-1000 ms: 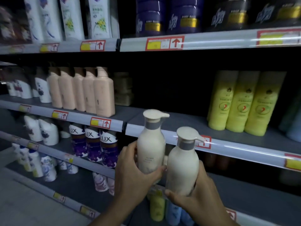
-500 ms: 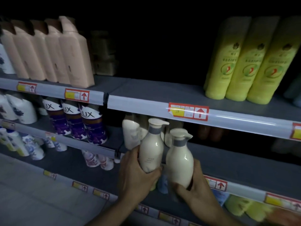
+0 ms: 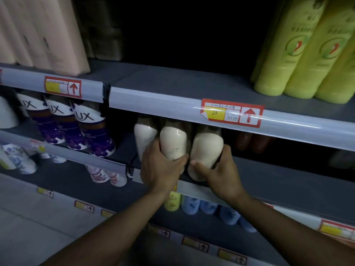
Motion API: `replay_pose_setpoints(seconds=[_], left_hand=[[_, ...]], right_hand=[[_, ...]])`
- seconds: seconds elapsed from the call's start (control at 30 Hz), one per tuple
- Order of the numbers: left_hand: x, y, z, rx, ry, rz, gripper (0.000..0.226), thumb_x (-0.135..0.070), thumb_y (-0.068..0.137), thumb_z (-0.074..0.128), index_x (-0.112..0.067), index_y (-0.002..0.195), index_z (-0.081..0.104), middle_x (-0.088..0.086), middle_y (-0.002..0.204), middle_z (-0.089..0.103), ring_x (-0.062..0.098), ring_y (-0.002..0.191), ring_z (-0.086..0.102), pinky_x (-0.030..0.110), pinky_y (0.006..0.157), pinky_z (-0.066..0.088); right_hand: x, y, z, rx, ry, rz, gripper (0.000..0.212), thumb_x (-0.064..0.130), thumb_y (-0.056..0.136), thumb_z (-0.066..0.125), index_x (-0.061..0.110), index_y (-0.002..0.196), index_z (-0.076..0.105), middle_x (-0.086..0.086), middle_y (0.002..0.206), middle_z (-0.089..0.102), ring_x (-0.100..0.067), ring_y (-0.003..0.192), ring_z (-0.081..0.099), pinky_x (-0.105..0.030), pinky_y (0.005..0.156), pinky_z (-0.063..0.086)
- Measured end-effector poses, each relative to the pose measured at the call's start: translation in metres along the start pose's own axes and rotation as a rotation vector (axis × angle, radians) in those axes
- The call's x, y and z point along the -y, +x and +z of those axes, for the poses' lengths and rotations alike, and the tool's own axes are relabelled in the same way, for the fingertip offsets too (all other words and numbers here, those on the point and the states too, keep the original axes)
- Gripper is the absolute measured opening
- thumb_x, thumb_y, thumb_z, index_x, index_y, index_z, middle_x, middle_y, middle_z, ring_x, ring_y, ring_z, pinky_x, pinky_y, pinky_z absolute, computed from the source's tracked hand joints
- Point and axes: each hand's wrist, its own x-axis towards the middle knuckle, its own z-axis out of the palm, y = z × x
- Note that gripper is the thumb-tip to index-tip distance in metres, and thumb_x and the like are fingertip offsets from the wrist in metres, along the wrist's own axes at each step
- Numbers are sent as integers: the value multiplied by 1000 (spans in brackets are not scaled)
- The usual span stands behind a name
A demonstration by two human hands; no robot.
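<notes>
My left hand [image 3: 160,167] grips a cream pump bottle [image 3: 172,143], and my right hand [image 3: 217,167] grips a second cream pump bottle [image 3: 207,148] just to its right. Both bottles stand upright at the front of a grey shelf [image 3: 278,181], under the rail of the shelf above [image 3: 153,98], which hides their pump heads. A third cream bottle [image 3: 143,137] stands on the same shelf, right beside the left one.
Purple LUX bottles [image 3: 90,131] stand left on this shelf level. Above are peach bottles [image 3: 48,35] and yellow-green bottles [image 3: 299,54]. A red price tag [image 3: 232,113] sits on the upper rail. Dark reddish bottles [image 3: 253,143] stand at the right. Blue and yellow bottles [image 3: 192,204] fill the shelf below.
Both hands carried the two cream bottles down from chest height and in under the upper shelf rail, onto the lower shelf beside the third cream bottle. The view moved closer and lower.
</notes>
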Motion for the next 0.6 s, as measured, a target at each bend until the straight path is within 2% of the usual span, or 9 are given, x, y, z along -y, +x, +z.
replay_pose_setpoints(seconds=[0.2,0.33,0.47,0.6], left_hand=[[9,-4,14,-69,-9,-19,86,-57,62,92,-23,133,57,1,128,63,26,124,59,43,85,54],[12,-8,13,-48,-33,8,87,-53,69,90,-18,139,51,4,132,59,27,128,54,43,92,50],[16,-10,9,35,-63,38,81,-34,71,88,-22,139,45,-2,133,58,23,124,59,42,96,57],[23,-11,6,66,-50,79,64,-24,73,81,-23,129,49,-1,122,55,23,114,60,45,89,57]], right_hand=[[-15,5,19,-33,-26,2,73,41,73,92,31,125,42,11,116,63,1,96,64,-10,68,52],[-21,5,18,-31,-43,-37,76,45,72,91,35,127,39,8,124,63,-10,106,64,-24,79,56],[-28,4,18,18,-139,-61,84,43,73,91,29,139,41,2,132,46,-16,122,52,-34,99,50],[-29,4,16,50,-174,-55,91,40,73,90,29,147,37,1,133,46,-16,119,52,-39,101,51]])
